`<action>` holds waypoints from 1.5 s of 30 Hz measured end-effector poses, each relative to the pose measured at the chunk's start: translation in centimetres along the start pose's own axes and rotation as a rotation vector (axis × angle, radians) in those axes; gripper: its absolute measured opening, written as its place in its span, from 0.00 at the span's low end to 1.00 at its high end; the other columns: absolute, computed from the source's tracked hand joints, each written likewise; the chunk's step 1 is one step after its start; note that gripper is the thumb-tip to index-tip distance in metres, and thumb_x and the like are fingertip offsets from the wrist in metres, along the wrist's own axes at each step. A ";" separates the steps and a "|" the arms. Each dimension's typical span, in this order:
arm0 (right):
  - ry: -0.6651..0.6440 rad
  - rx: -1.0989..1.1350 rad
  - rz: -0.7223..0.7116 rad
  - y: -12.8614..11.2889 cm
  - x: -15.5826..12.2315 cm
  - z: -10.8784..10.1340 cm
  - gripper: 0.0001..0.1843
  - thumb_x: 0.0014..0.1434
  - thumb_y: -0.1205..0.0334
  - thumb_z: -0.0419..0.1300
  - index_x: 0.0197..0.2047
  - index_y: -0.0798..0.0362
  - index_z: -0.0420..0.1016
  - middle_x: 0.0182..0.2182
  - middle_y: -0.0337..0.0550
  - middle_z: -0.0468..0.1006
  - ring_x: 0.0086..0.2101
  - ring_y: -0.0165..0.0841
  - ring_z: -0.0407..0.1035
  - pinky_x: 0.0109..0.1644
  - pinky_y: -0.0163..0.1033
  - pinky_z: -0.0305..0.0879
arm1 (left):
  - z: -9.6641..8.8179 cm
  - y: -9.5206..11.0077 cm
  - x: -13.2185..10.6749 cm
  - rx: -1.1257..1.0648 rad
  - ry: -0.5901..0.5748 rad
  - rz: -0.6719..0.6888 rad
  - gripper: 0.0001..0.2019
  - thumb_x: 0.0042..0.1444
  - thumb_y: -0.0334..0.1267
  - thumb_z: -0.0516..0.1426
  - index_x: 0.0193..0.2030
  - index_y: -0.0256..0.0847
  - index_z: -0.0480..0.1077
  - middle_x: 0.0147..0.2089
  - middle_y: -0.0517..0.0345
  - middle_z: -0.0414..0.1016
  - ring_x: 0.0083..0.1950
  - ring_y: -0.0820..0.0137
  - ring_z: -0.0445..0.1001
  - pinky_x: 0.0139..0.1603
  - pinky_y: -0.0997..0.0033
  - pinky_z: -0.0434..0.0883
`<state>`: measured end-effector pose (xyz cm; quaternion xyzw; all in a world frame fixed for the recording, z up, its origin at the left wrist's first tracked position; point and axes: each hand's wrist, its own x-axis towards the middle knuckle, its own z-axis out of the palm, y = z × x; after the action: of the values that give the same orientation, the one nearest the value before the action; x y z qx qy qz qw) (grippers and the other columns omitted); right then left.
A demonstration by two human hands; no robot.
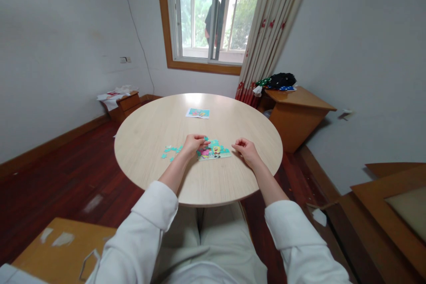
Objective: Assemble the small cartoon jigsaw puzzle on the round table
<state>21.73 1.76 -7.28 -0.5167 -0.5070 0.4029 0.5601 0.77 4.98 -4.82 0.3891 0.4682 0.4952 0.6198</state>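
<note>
A partly joined jigsaw puzzle (217, 151) with a yellow and a pink cartoon figure on turquoise lies on the table in front of me. Over its left part is my left hand (195, 143), fingers pinched on a small turquoise puzzle piece (206, 139). My right hand (245, 148) hovers just right of the puzzle's edge, thumb and fingertips drawn together; whether anything sits between them is too small to make out. Several loose turquoise pieces (171, 149) are scattered left of my left hand. That hand hides part of the puzzle.
The round pale wooden table (143, 142) carries a small picture card (197, 113) farther back. A wooden cabinet (296, 111) with dark cloth on it stands at the right. At the left are a low cabinet (129, 103) and a wooden board (60, 248). A person (210, 22) is outside the window.
</note>
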 end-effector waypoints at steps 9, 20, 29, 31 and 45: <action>-0.001 0.026 0.005 0.0 -0.1 -0.5 0.21 0.32 0.52 0.69 0.21 0.53 0.62 0.17 0.30 0.62 0.19 0.21 0.53 0.20 0.30 0.49 | -2.3 0.6 1.2 -0.006 0.045 0.084 0.08 0.46 0.19 0.56 0.34 0.29 0.69 0.25 0.53 0.72 0.28 0.71 0.76 0.38 0.69 0.73; -0.008 -0.006 -0.006 -0.1 -0.3 -0.8 0.20 0.33 0.51 0.68 0.21 0.53 0.63 0.18 0.31 0.62 0.19 0.21 0.53 0.21 0.31 0.48 | -4.0 0.8 2.6 -0.041 0.034 0.175 0.13 0.39 0.18 0.61 0.35 0.30 0.71 0.28 0.59 0.71 0.30 0.74 0.75 0.45 0.68 0.73; -0.002 0.003 -0.008 0.2 -0.3 -1.1 0.19 0.34 0.54 0.68 0.21 0.54 0.63 0.18 0.31 0.63 0.20 0.21 0.53 0.22 0.31 0.49 | -4.6 1.5 2.4 -0.048 -0.002 0.148 0.14 0.44 0.23 0.62 0.39 0.28 0.70 0.30 0.53 0.75 0.36 0.71 0.76 0.49 0.65 0.71; -0.001 0.000 -0.012 0.2 -0.2 -1.1 0.19 0.34 0.53 0.68 0.21 0.54 0.63 0.18 0.31 0.63 0.20 0.21 0.53 0.22 0.31 0.49 | -4.7 1.5 2.3 -0.044 -0.014 0.148 0.14 0.43 0.23 0.62 0.39 0.28 0.70 0.30 0.53 0.75 0.36 0.71 0.76 0.49 0.65 0.71; -0.003 -0.008 -0.012 0.3 0.2 -1.3 0.19 0.34 0.54 0.68 0.22 0.53 0.63 0.19 0.31 0.63 0.20 0.22 0.54 0.21 0.31 0.48 | -5.5 0.3 1.8 0.030 -0.042 0.125 0.10 0.40 0.24 0.64 0.31 0.31 0.70 0.30 0.50 0.77 0.33 0.71 0.76 0.49 0.64 0.71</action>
<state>23.11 1.76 -7.53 -0.5151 -0.5126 0.3983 0.5597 -4.43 6.89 -6.33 0.4372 0.4373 0.5177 0.5912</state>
